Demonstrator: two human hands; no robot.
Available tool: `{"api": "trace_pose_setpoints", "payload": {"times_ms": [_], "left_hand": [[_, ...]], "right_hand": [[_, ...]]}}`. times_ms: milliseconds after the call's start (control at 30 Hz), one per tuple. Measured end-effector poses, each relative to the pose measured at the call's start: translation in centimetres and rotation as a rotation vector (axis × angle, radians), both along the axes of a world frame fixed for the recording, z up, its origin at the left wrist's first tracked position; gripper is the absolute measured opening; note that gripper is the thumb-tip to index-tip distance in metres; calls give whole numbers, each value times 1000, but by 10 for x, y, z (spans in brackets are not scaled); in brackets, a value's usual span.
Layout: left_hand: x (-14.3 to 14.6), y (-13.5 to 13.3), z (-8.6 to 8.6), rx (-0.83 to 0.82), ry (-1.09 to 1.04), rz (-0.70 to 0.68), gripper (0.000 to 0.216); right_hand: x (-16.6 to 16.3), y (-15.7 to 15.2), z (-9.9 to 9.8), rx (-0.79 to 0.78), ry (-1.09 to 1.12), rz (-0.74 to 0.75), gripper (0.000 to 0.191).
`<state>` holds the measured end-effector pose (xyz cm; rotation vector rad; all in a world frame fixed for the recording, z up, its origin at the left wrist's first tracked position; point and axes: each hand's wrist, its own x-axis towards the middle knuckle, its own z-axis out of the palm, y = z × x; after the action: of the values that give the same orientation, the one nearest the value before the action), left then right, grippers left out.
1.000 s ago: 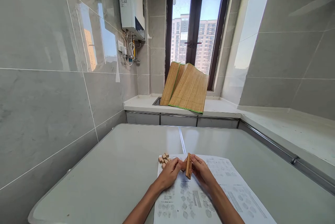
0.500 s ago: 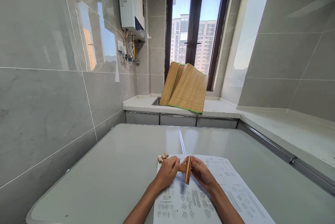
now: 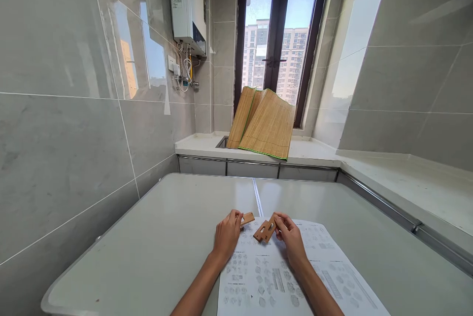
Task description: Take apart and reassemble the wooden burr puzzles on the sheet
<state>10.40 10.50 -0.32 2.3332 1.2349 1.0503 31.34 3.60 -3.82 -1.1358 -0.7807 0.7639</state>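
My left hand (image 3: pixel 228 230) is closed, its fingertips pinching a small wooden block (image 3: pixel 248 218) that points to the right. Between thumb and fingers my right hand (image 3: pixel 290 234) grips a flat slotted wooden piece (image 3: pixel 271 228), tilted over the paper. Beside it, and overlapping it on the left, is a second slotted wooden piece (image 3: pixel 259 233); whether the two are joined I cannot tell. Under both hands lies a large printed sheet (image 3: pixel 269 281) with rows of small drawings. Part of the area behind my left hand is hidden.
The pale table (image 3: pixel 148 252) has a seam (image 3: pixel 257 197) down its middle. Beyond its far edge runs a white counter (image 3: pixel 199 145), with a bamboo mat (image 3: pixel 268 126) leaning before a window (image 3: pixel 275 40). A water heater (image 3: pixel 187 5) hangs on the tiled left wall.
My hands have moved apart, the left one up and leftward. The wooden pieces they held together are now separate. The small blocks beyond my left hand are now out of sight.
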Motion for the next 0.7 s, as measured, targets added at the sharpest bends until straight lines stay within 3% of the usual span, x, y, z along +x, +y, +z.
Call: {"api": "trace_pose_setpoints", "payload": {"times_ms": [233,467,700], "left_hand": [[7,-7,-11,102,44,-81,26],[12,-10,-17,188,123,-58,20],[13,-13,-16,218,138,-68,23]], "right_hand": [[7,3,-12,-196,-392,-257,37],[3,4,-16,-218,-601,-290,28],[-3,1,-20,-323,-847,-297,33]]}}
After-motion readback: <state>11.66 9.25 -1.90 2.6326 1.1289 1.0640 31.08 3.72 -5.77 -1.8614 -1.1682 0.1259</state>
